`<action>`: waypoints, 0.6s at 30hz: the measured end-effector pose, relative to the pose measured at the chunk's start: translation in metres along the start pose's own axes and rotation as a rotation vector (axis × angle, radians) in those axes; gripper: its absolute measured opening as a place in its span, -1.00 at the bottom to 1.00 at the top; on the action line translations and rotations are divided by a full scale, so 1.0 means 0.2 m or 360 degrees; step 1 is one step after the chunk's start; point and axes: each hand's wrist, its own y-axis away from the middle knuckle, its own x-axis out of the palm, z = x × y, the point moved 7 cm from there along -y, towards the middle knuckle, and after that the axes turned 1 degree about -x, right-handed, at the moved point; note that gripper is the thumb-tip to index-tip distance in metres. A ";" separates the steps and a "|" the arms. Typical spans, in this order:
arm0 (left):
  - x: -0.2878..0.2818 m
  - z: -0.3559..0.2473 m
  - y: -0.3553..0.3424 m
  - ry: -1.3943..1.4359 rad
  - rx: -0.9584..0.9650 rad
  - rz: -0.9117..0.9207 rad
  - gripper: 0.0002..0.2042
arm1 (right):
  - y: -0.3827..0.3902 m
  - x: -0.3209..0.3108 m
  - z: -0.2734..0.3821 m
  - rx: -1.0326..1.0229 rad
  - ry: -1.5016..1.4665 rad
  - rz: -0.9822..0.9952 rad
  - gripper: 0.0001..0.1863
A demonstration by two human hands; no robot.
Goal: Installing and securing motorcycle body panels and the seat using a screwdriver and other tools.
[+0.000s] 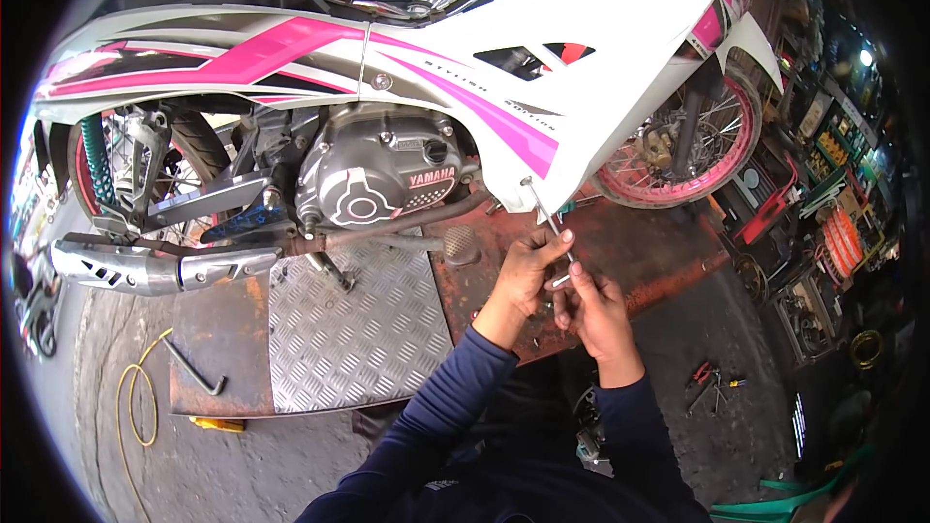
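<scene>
A white and pink motorcycle (581, 48) stands on a rusty metal lift platform (659, 252). My left hand (528, 271) grips a thin metal tool (542, 208) whose tip points up at the lower edge of the white side fairing. Just below and to the right, my right hand (596, 305) pinches the tool's lower end, where a short crosswise handle shows. The two hands touch each other. Both sleeves are dark blue. The grey engine case (373, 179) sits to the left of the hands.
A chrome exhaust (145, 266) runs low at the left. A diamond-plate ramp (358, 329) lies in front. A bent black bar (194, 373) and yellow hose (136, 402) lie lower left. Hand tools (707, 383) lie on the ground at right, beside crowded shop shelves (833, 194).
</scene>
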 end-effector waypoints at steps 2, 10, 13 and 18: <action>-0.03 -0.04 -0.01 -0.0165 0.0067 -0.0135 -0.72 | -0.01 -0.01 0.07 -0.0039 0.0466 -0.0009 -0.68; -0.05 -0.02 -0.01 0.0011 -0.0022 0.0027 -0.78 | 0.02 0.17 0.37 -0.2172 0.2297 0.0850 -0.73; -0.06 -0.02 -0.03 -0.0050 0.0022 -0.0004 -0.76 | -0.06 0.15 0.28 -0.2200 0.2217 0.1109 -0.80; 0.00 0.00 -0.01 -0.0141 0.0060 0.0004 -0.77 | -0.08 0.08 0.22 -0.2317 0.1708 0.0610 -0.88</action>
